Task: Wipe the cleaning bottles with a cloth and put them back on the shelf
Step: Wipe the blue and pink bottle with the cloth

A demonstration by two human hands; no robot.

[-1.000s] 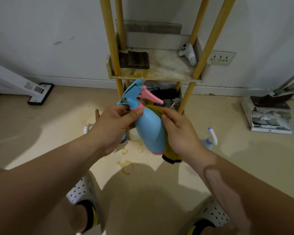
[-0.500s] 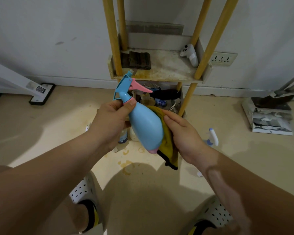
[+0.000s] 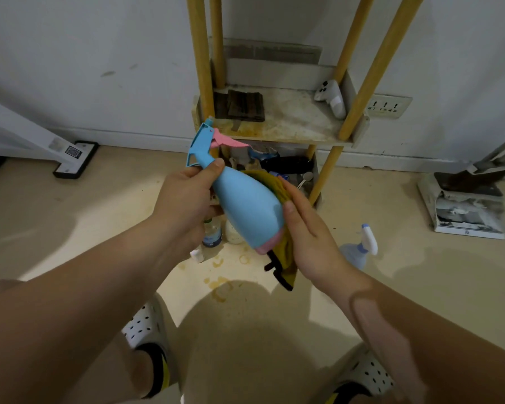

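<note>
A pale beige floor [image 3: 70, 228], marked with yellowish ring stains [image 3: 222, 290], is met by a scuffed white wall [image 3: 99, 53] with a skirting board. Against that wall a shelf [image 3: 292, 123] with yellow posts is set; its stained upper board carries a dark folded cloth [image 3: 245, 104] at the left back corner and a white game controller [image 3: 331, 97] leaned at the right back corner. The lower level is crowded with small items that cannot be made out. A wall socket [image 3: 387, 106] is seen just right of the shelf, a dustpan [image 3: 467, 185] on stacked papers near the floor's right edge, and a white stand base [image 3: 73, 158] at the left. On the floor before the shelf, small bottles [image 3: 212, 233] and a pale spray bottle [image 3: 362, 246] are left standing, partly hidden by the arms. The blue spray bottle [image 3: 245, 205], with a pink trigger, is held tilted in the air in front of the shelf's front edge, nozzle up and to the left. Its neck is gripped by the left hand [image 3: 184, 199], thumb on top. A mustard cloth [image 3: 283, 255] is clasped against the bottle's lower right side by the right hand [image 3: 309, 228], whose fingers are hidden behind it. White perforated clogs [image 3: 146, 325] are seen below.
</note>
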